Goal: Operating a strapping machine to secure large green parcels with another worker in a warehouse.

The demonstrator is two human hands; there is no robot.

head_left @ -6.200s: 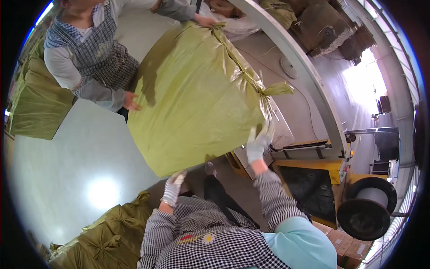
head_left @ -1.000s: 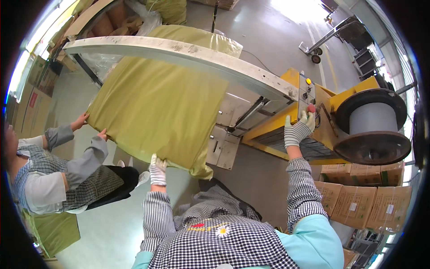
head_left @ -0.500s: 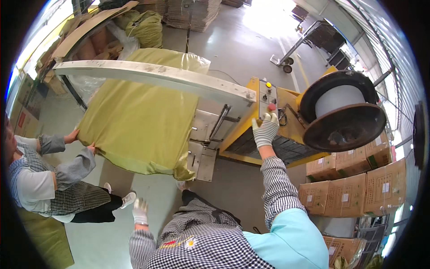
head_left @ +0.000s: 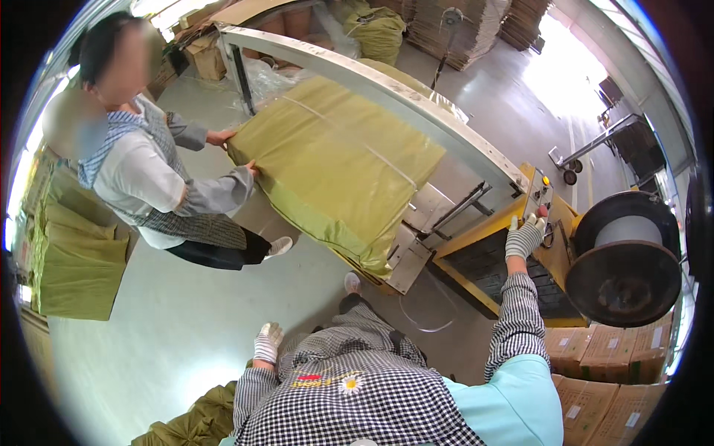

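Observation:
My right hand, in a striped knit glove, rests at the front edge of the control panel on a yellow strapping machine. Its fingers are apart, with the tips beside a red button. My left hand, also gloved, hangs at my side, fingers stretched out and holding nothing. A big olive-yellow wrapped bale lies on the machine's bed under the pale metal arch. A thin whitish strap runs across the bale's top. A co-worker's hands hold the bale's left end.
A large dark reel stands at the machine's right. Cardboard cartons are stacked at the lower right. Olive sacking lies behind my left side, and an olive-covered block stands far left. A loose strap loop trails on the floor.
The view has swung left, bringing more of the co-worker in. A strap now shows across the bale, and a loop lies on the floor. My right hand stays at the panel.

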